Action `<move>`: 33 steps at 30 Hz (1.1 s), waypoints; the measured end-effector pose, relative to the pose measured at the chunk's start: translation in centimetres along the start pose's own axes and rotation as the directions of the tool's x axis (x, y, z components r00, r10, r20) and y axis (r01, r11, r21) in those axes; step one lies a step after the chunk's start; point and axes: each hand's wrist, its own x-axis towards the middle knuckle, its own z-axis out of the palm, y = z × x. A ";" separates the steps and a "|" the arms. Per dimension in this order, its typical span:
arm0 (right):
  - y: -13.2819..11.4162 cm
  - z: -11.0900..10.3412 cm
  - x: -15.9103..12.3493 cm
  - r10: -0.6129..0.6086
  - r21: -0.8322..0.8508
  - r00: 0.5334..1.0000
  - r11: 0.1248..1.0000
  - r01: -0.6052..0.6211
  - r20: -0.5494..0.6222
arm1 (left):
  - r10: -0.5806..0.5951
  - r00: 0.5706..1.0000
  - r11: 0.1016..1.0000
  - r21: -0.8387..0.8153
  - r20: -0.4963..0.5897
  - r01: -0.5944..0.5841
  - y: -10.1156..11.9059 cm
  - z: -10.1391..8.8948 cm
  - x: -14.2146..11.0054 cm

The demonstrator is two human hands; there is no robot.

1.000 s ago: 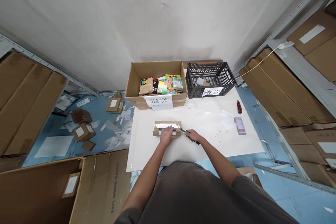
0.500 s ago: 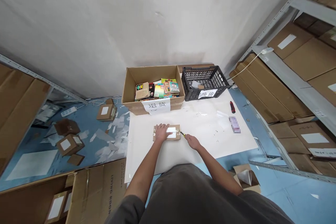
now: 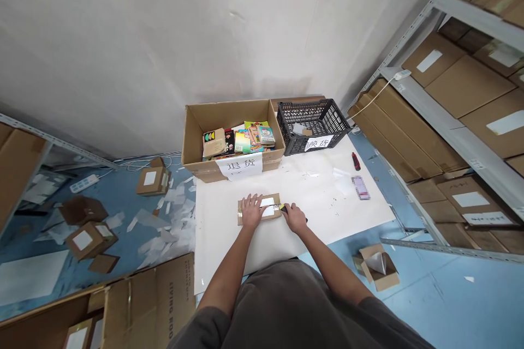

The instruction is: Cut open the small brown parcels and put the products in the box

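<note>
A small brown cardboard parcel (image 3: 271, 207) with a white label lies flat on the white table (image 3: 319, 202). My left hand (image 3: 250, 211) rests on its left part, fingers spread flat. My right hand (image 3: 293, 218) is closed round a black and yellow utility knife (image 3: 283, 208), whose tip touches the parcel's right end.
An open cardboard box (image 3: 229, 139) of colourful small items and a black plastic crate (image 3: 313, 125), both with paper signs, stand at the table's far edge. A red cutter (image 3: 356, 161) and a phone (image 3: 360, 187) lie to the right. Small parcels and paper scraps litter the blue floor at left. Shelves of cartons stand at right.
The parcel now lies flat with its label up. My left hand has shifted to its left part. My right hand has brought the knife against its right end. The view swung right.
</note>
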 end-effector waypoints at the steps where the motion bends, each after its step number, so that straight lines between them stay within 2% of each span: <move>1: 1.0 -0.4 0.1 0.065 0.000 0.998 0.998 -0.065 -0.015 | -0.014 1.000 1.000 -0.010 0.017 0.014 0.0 -0.1 0.0; 2: 2.4 -0.9 0.1 0.153 0.016 0.988 0.988 -0.153 -0.033 | -0.029 0.999 0.999 -0.022 0.039 0.030 0.1 -0.2 0.0; 4: 6.1 -2.0 0.1 0.350 0.092 0.935 0.934 -0.345 -0.050 | -0.060 0.995 0.997 -0.044 0.084 0.064 0.2 -0.6 0.1; 5: 8.1 -2.5 0.0 0.363 0.143 0.930 0.925 -0.351 -0.066 | -0.070 0.992 0.996 -0.053 0.103 0.076 0.2 -0.8 0.1; 7: 11.4 -2.8 -0.2 0.296 0.300 0.954 0.915 -0.270 -0.044 | -0.081 0.989 0.994 -0.058 0.122 0.089 0.3 -1.1 0.2; 9: 13.2 -2.2 -0.2 0.276 0.504 0.961 0.829 -0.242 0.008 | -0.090 0.989 0.995 -0.040 0.115 0.095 0.5 -1.2 0.3; 11: 13.4 -0.8 0.1 0.308 0.652 0.948 0.703 -0.285 0.082 | -0.103 0.990 0.995 -0.005 0.097 0.104 0.6 -1.1 0.2; 13: 12.9 0.5 1.1 0.343 0.699 0.930 0.634 -0.330 0.127 | -0.120 0.990 0.993 0.024 0.077 0.118 0.8 -0.9 0.0; 15: 12.4 1.0 2.7 0.383 0.648 0.914 0.664 -0.373 0.134 | -0.138 0.989 0.990 0.043 0.052 0.136 1.1 -0.6 -0.3; 17: 12.4 0.6 4.9 0.414 0.558 0.902 0.723 -0.408 0.124 | -0.164 0.986 0.984 0.070 0.018 0.162 1.4 -0.4 -0.9; 20: 13.1 -1.1 7.8 0.440 0.472 0.891 0.766 -0.435 0.107 | -0.197 0.980 0.973 0.113 -0.026 0.199 1.8 -0.1 -1.6; 23: 13.7 -2.7 9.0 0.542 0.393 0.840 0.764 -0.512 0.042 | -0.223 0.974 0.966 0.121 -0.046 0.227 2.1 -0.1 -2.0; 25: 13.2 -3.0 8.5 0.563 0.386 0.826 0.771 -0.506 -0.042 | -0.235 0.971 0.962 0.130 -0.045 0.239 2.2 0.0 -2.1; 27: 11.4 -2.3 7.1 0.462 0.467 0.886 0.794 -0.388 -0.049 | -0.241 0.969 0.959 0.144 -0.047 0.245 2.4 0.0 -2.1; 29: 8.4 -0.7 5.4 0.257 0.583 0.964 0.775 -0.244 0.063 | -0.251 0.967 0.955 0.147 -0.052 0.256 2.8 0.0 -2.0; 30: 6.6 0.3 4.7 0.144 0.633 0.979 0.747 -0.205 0.147 | -0.260 0.964 0.954 0.143 -0.051 0.265 3.0 -0.1 -2.0; 31: 4.8 1.3 4.1 0.048 0.674 0.973 0.714 -0.192 0.226 | -0.270 0.962 0.952 0.136 -0.045 0.273 3.3 -0.2 -2.0; 33: 1.5 3.0 3.4 0.011 0.702 0.950 0.671 -0.238 0.311 | -0.292 0.956 0.947 0.128 -0.027 0.293 3.8 -0.5 -2.2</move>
